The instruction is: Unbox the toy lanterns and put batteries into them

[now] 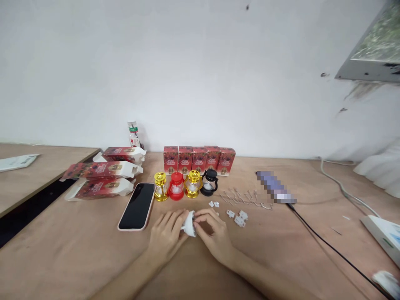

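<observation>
My left hand (168, 233) is closed around a white mini lantern (189, 225), tilted on its side with its round end facing right. The fingertips of my right hand (214, 235) are pinched together at that round end; a small dark spot shows there, but what they hold is hidden. Just beyond my hands stands a row of mini lanterns: a gold one (161, 187), a red one (176, 186), another gold one (193, 184) and a black one (209, 182). Small white plastic pieces (241, 218) lie to the right of my right hand.
Thin wire pieces (243, 197) lie scattered behind the white pieces. Upright red boxes (199, 160) line the wall; opened red boxes (100, 187) lie at left. A phone (137, 207) sits by my left hand. At right are another phone (275, 186) and its black cable (325, 241).
</observation>
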{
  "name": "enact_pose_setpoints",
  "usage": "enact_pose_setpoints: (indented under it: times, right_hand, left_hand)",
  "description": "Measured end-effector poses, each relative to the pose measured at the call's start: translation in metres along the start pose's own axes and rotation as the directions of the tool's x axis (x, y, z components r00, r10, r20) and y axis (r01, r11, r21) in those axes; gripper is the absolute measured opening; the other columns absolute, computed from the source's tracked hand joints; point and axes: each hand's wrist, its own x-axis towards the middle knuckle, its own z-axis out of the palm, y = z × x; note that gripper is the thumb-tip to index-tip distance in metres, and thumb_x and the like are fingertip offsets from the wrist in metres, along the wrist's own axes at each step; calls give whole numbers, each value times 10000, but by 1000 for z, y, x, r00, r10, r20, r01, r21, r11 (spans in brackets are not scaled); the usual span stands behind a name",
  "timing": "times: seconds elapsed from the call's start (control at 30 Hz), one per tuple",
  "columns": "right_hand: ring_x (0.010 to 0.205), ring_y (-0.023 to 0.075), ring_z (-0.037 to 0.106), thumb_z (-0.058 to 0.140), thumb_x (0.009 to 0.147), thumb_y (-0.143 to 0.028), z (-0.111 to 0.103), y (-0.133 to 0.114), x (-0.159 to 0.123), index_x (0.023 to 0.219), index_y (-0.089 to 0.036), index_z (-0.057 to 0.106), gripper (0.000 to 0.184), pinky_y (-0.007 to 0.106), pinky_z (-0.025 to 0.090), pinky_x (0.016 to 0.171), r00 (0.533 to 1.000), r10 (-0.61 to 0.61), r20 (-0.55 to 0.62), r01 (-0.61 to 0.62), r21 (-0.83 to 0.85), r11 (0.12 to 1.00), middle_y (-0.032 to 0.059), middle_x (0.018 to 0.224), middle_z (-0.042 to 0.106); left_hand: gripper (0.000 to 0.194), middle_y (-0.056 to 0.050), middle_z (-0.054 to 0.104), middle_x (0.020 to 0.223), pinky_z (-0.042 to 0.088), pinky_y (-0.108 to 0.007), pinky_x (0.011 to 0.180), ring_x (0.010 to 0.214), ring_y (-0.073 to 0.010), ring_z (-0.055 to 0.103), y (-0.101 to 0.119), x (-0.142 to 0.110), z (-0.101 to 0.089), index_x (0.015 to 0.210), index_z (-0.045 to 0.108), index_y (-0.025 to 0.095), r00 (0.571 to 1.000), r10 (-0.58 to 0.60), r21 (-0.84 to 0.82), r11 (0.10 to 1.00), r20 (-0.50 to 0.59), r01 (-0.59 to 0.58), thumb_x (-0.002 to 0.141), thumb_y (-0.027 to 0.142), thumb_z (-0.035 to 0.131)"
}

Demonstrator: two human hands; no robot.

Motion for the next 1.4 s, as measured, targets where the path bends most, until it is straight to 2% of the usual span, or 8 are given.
enact_pose_setpoints:
  times: [0.17,0.3,0.43,0.63,0.8,1.1,1.2,1.4]
  right_hand:
    - [802,162,636,508,842,-214,-1,-1,0,764,-206,561,94,285,498,718,979,200,46,-202,42,978,43,856,654]
    - [720,174,648,456,847,-275,0,-5,5,759,-210,499,118,295,507,652,922,378,87,-384,69,921,44,801,672]
    - [578,165,625,437,838,-288,1,-3,14,729,-221,451,129,273,499,543,894,424,147,-440,94,893,12,656,630]
    - [671,181,641,399,824,-144,-8,14,13,816,-199,515,128,296,513,607,971,200,127,-185,-122,975,47,743,652]
    - [842,216,617,365,822,-60,-19,17,-3,934,-178,547,245,357,520,730,986,-51,158,103,-347,932,94,901,658]
    - [1120,295,525,474,812,-167,-34,21,-18,1035,-143,528,232,467,487,885,967,-66,247,185,-499,847,177,1158,580]
    - [1134,290,521,489,814,-170,-39,23,-22,1037,-152,521,226,464,489,893,966,-51,252,180,-520,835,173,1165,576]
    - [1104,296,541,484,822,-131,-46,21,-28,1025,-160,520,208,473,506,869,960,-56,273,200,-536,820,151,1121,599]
  left_hand:
    - [242,-80,706,910,498,-301,660,787,-194,665,-1,-3,1,1091,524,142,998,-51,0,999,28,51,901,253,423]
    - [270,-66,706,932,498,-302,681,816,-197,663,0,-3,3,1110,519,164,993,-106,-18,994,45,107,847,186,459]
    - [346,-57,705,950,492,-301,675,801,-198,659,0,-1,5,1124,529,175,990,-109,20,994,93,108,781,138,502]
    - [391,-65,695,963,477,-324,679,813,-221,647,-1,7,7,1130,566,174,955,-109,180,982,276,60,743,114,567]
    - [309,-75,676,892,438,-321,649,804,-223,632,1,30,5,1130,570,178,870,-10,272,952,494,-143,832,101,537]
    - [164,-88,676,878,422,-349,665,798,-223,623,15,69,3,1005,611,119,673,326,131,835,664,-534,883,145,505]
    - [157,-93,678,871,420,-346,693,815,-221,622,19,73,3,984,620,121,647,314,103,847,695,-521,885,145,501]
    - [216,-60,686,920,442,-308,661,829,-215,647,-5,65,-5,1045,609,185,692,81,199,928,717,-315,830,179,602]
